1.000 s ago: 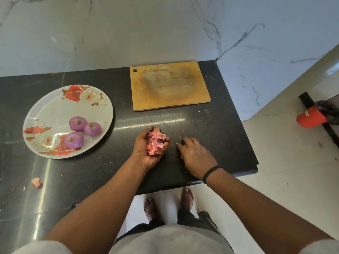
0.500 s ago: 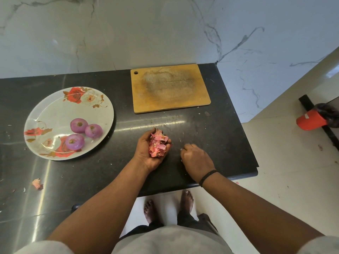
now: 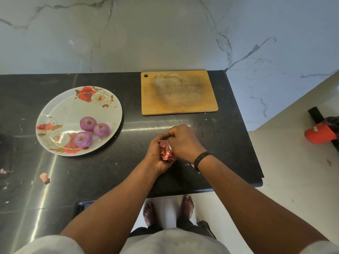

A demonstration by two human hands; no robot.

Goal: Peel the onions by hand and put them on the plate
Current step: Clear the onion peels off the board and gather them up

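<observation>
1. Head view, the task's things: three peeled onions [image 3: 88,123] [image 3: 101,130] [image 3: 83,138] sit bunched on the plate [image 3: 55,114], toward its near-right rim. The plate lies on the left half of the worktop [image 3: 110,171]. No unpeeled onion is in sight, so the peeling looks done.
2. Head view, hands: the left hand [image 3: 157,154] is cupped palm-up near the worktop's front edge, fingers curled round a wad of pink onion skins [image 3: 166,152]. The right hand [image 3: 183,142] lies over the wad, fingers bent down onto it. Whether they pinch skins or only press them, I cannot tell.
3. Handling, as a judgement: the skins look papery, very light and brittle. They will likely crumble and drift if held loosely, so a closed cupping grip from both sides suits them. The peeled onions look firm, smooth and probably slick. Best taken round the middle, not by the cut ends.
4. Strays: one skin scrap [image 3: 44,177] lies near the front-left part of the worktop, with small flecks [image 3: 187,164] beside the right wrist. The cutting board [image 3: 178,92] sits at the back edge, right of the plate.
5. Change from half a second earlier: the right hand was then on the worktop well beside the left, fingers gathered. It now covers the wad. The left hand, plate and onions sit as they did.
</observation>
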